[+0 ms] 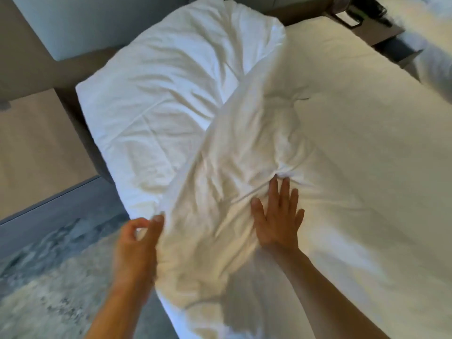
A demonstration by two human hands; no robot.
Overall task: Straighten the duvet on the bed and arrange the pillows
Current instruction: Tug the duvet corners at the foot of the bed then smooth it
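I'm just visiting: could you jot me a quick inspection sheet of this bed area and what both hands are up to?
Surface: bed, smooth white cover on its right part.
Job's things: crumpled white duvet, bunched along the bed's left edge; rumpled white bedding beyond it. No separate pillow can be told.
Clutter: dark objects on a bedside stand, blurred.
Hands: left hand pinches the duvet's edge; right hand presses flat on it.
Cables: nothing seen.
Surroundings: mottled grey carpet, pale wooden floor.

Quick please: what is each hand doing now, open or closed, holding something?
Left hand: blurred, fingers curled at the duvet edge; a grip cannot be told.
Right hand: open, flat on the duvet.
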